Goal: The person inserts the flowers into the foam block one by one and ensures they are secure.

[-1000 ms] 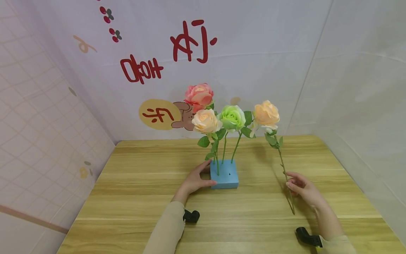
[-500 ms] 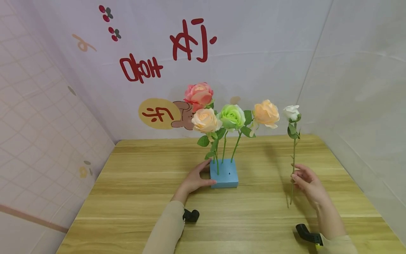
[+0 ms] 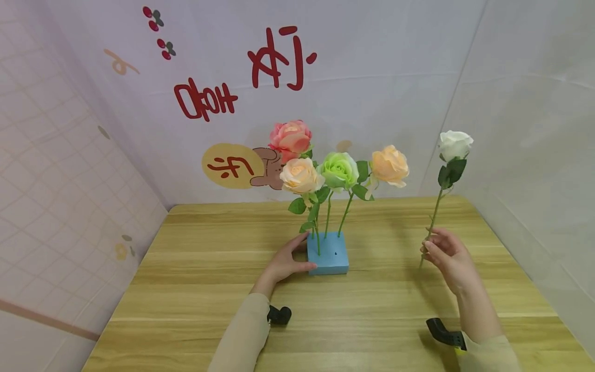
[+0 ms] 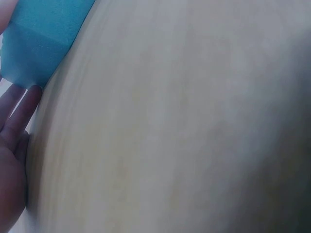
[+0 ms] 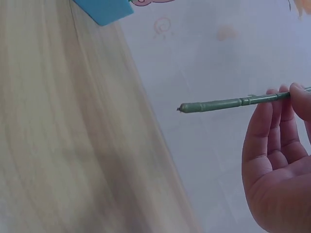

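My left hand (image 3: 284, 262) holds the left side of a light-blue block (image 3: 331, 266), thumb at its front corner and fingers at the back. In the left wrist view fingertips (image 4: 33, 92) meet the block's face. Standing in the block are artificial roses: a pink rose (image 3: 291, 138), a cream rose (image 3: 301, 176), a green rose (image 3: 340, 171) and a peach rose (image 3: 390, 166) leaning right. One small dark hole shows in the block's top. My right hand (image 3: 451, 261) pinches the stem of a white rose (image 3: 455, 145), bloom up. Its green stem end (image 5: 192, 108) points free in the right wrist view.
The wooden table (image 3: 223, 330) runs back to a white printed cloth (image 3: 372, 103) hung behind it. Cloth also hangs at both sides. A black camera mount sits on each wrist, the left mount (image 3: 280, 315) and the right mount (image 3: 446, 333).
The white rose has swung from tilted left behind the peach rose to upright, leaning slightly right. My right hand has risen with it, off the tabletop. My left hand stays on the block.
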A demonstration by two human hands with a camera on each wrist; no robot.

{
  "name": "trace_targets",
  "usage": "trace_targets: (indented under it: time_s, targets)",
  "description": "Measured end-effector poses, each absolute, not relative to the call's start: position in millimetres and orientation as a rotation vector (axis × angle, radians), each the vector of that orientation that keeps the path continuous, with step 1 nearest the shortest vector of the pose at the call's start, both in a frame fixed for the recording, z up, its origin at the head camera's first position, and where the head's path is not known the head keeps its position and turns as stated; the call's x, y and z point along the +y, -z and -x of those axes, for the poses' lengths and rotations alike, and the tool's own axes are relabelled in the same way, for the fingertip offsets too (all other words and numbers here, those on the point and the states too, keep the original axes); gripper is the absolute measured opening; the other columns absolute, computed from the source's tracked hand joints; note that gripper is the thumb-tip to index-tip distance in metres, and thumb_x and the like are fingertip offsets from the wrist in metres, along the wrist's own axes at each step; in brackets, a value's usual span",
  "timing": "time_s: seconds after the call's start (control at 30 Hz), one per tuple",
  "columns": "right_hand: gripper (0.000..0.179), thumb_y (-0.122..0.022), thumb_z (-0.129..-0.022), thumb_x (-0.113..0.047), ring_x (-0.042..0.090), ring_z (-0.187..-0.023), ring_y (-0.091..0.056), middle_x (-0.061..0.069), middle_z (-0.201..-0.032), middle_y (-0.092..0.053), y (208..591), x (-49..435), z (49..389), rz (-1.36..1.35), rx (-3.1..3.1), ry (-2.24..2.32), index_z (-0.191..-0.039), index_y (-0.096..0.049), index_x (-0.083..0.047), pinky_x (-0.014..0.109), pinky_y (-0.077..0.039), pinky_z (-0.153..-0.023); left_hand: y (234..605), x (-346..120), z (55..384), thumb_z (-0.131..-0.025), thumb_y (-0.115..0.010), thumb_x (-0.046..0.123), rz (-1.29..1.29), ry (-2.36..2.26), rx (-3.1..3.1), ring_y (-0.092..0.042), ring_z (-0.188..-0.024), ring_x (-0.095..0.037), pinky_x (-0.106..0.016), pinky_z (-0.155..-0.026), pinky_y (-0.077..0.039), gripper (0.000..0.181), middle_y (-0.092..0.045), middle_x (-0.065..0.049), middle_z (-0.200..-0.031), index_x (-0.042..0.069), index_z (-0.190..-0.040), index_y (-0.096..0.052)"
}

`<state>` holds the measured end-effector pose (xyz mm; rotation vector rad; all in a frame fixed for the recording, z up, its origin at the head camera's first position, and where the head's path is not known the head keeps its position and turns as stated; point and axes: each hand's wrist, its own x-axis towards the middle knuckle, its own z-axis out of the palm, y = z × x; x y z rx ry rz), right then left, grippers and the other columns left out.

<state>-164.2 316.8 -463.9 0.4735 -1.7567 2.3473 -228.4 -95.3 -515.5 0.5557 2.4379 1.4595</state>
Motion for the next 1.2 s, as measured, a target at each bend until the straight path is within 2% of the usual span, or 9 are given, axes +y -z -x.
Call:
trace_targets:
  time_s: [0.07,0.3,0.6,0.77,0.9,1.13,1.2]
  targets:
    - [0.037,-0.044,-0.096,0.02,0.014,-0.088,-0.067,0.003,-0.098,-0.065,460,311,165,-0.487,-1.742,-2.324,-0.129,-0.053,0.008,0.024,-0.055,-0.074,516,-95,229,-0.079,-0.085,0.039,-0.554,-1.457,2.438,-0.038,-0.139,-0.02,-0.051,-0.113,-0.026,0.095,-0.041,0.003,-0.153,0.03,-0.157,-0.032]
    - [0.036,-0.046,-0.093,0.023,0.015,-0.087,-0.067,0.006,-0.097,-0.065,451,292,166,-0.533,-1.786,-2.171,-0.122,-0.059,0.005,0.025,-0.056,-0.074,516,-95,229,-0.079,-0.085,0.039,-0.552,-1.46,2.436,-0.037,-0.139,-0.021,-0.051,-0.113,-0.026,0.094,-0.041,0.003,-0.153,0.029,-0.156,-0.032]
    - [0.03,-0.05,-0.09,0.025,0.015,-0.089,-0.067,0.009,-0.097,-0.063,446,268,168,-0.723,-1.88,-1.972,-0.117,-0.052,0.013,0.026,-0.057,-0.075,516,-95,229,-0.079,-0.085,0.039,-0.553,-1.463,2.439,-0.036,-0.14,-0.023,-0.052,-0.113,-0.026,0.095,-0.039,0.002,-0.154,0.026,-0.157,-0.033]
    - [0.03,-0.054,-0.087,0.027,0.015,-0.087,-0.068,0.012,-0.094,-0.064,442,250,172,-0.754,-1.897,-1.906,-0.114,-0.055,0.013,0.028,-0.057,-0.073,516,-95,229,-0.078,-0.085,0.039,-0.551,-1.461,2.441,-0.036,-0.141,-0.023,-0.053,-0.113,-0.026,0.095,-0.039,0.002,-0.154,0.027,-0.157,-0.033]
    - [0.033,-0.056,-0.085,0.028,0.014,-0.086,-0.069,0.009,-0.096,-0.065,441,235,176,-0.79,-1.917,-1.842,-0.114,-0.056,0.013,0.027,-0.057,-0.072,516,-96,229,-0.078,-0.085,0.039,-0.547,-1.459,2.442,-0.035,-0.141,-0.022,-0.052,-0.113,-0.026,0.095,-0.039,0.003,-0.154,0.028,-0.157,-0.032]
    - [0.034,-0.059,-0.081,0.029,0.007,-0.089,-0.067,-0.01,-0.11,-0.064,440,214,183,-0.793,-2.035,-1.695,-0.111,-0.054,0.014,0.026,-0.057,-0.069,515,-96,229,-0.079,-0.084,0.038,-0.574,-1.475,2.432,-0.037,-0.14,-0.026,-0.054,-0.112,-0.027,0.094,-0.04,-0.001,-0.154,0.025,-0.157,-0.032]
    - [0.035,-0.06,-0.079,0.031,0.007,-0.09,-0.067,-0.007,-0.108,-0.065,440,208,185,-0.796,-2.039,-1.679,-0.109,-0.055,0.015,0.027,-0.057,-0.067,515,-96,228,-0.08,-0.084,0.036,-0.578,-1.482,2.43,-0.038,-0.139,-0.026,-0.054,-0.112,-0.027,0.094,-0.041,-0.002,-0.153,0.025,-0.157,-0.033]
